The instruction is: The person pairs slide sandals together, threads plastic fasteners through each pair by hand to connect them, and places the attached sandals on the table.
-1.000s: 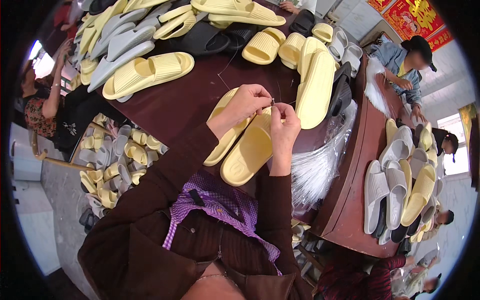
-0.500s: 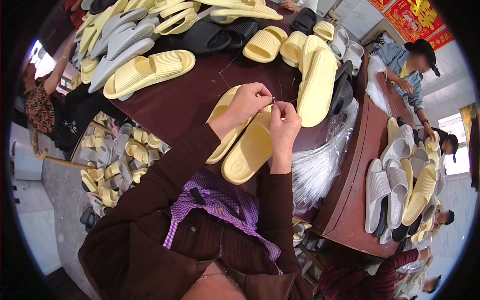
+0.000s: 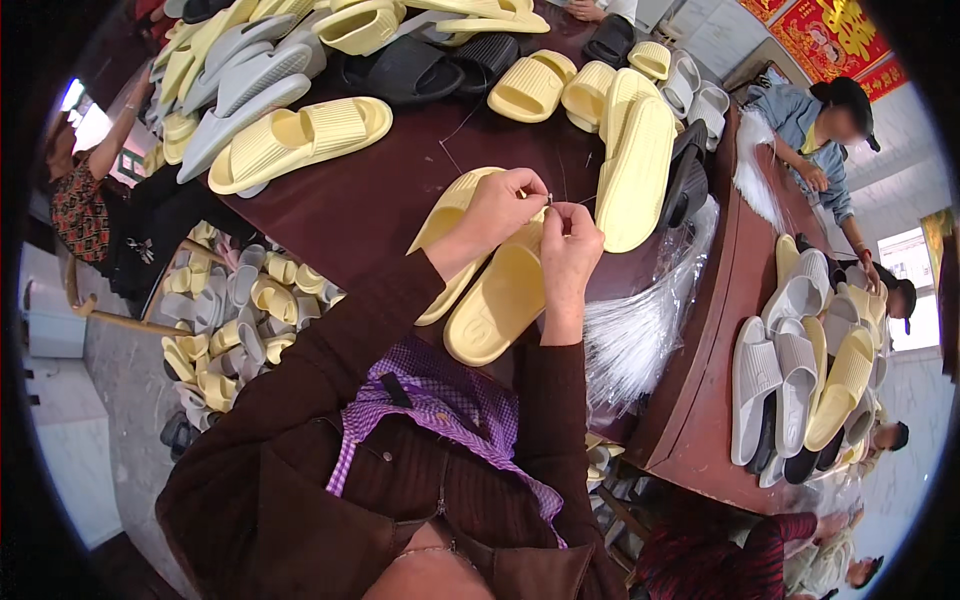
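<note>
Over a pair of pale yellow slide slippers, my left hand (image 3: 508, 203) and my right hand (image 3: 572, 238) meet, both with fingertips pinched. Between them is a tiny dark thing, too small to name. The nearer yellow slide (image 3: 495, 310) lies sole down below my right hand, its front partly hidden by my fingers. Beyond my left wrist lies the other yellow slide (image 3: 452, 210), mostly covered by the hand and sleeve. Thin threads run over the dark red table (image 3: 400, 190) close to my fingers.
Yellow, grey and black slides (image 3: 300, 140) heap at the far left. More yellow slides (image 3: 637, 170) stand right of my hands, beside a bundle of clear plastic strands (image 3: 635, 325). Slippers (image 3: 235, 310) fill the floor at left. A co-worker (image 3: 825, 140) sits at the right table.
My hands stay pinched in nearly the same place. In the far heap, the yellow slides near the top have shifted. A co-worker's hand at the right has moved slightly.
</note>
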Action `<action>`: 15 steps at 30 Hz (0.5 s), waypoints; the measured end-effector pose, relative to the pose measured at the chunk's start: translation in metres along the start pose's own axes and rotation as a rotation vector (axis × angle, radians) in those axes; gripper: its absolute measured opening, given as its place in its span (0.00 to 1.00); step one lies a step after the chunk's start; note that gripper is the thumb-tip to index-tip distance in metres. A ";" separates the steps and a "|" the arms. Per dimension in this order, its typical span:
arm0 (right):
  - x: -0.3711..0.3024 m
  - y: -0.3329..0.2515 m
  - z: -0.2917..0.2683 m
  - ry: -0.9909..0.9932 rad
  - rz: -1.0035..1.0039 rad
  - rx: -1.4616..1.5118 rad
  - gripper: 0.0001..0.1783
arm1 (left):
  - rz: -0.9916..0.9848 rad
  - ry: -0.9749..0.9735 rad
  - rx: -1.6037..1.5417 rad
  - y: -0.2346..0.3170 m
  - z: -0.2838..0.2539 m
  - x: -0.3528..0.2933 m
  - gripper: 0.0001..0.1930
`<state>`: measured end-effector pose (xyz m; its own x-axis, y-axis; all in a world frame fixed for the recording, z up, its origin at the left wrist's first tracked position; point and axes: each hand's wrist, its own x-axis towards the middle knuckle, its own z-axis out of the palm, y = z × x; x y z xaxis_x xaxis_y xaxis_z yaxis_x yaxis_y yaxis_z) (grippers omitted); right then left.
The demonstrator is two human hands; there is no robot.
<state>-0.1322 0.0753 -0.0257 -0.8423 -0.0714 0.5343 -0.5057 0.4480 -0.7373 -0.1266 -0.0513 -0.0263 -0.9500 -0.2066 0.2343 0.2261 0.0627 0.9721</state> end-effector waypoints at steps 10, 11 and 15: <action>-0.001 0.006 0.001 -0.001 -0.014 0.070 0.05 | 0.038 -0.071 0.031 0.000 -0.007 -0.002 0.04; -0.002 0.006 0.001 -0.008 -0.010 0.076 0.04 | 0.030 -0.110 0.010 0.000 -0.009 -0.002 0.04; 0.002 0.009 0.004 0.001 -0.052 0.090 0.04 | -0.111 -0.201 -0.089 0.013 -0.017 0.000 0.06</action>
<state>-0.1390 0.0756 -0.0333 -0.8144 -0.0916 0.5731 -0.5634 0.3614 -0.7429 -0.1198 -0.0674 -0.0132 -0.9918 -0.0081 0.1275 0.1278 -0.0376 0.9911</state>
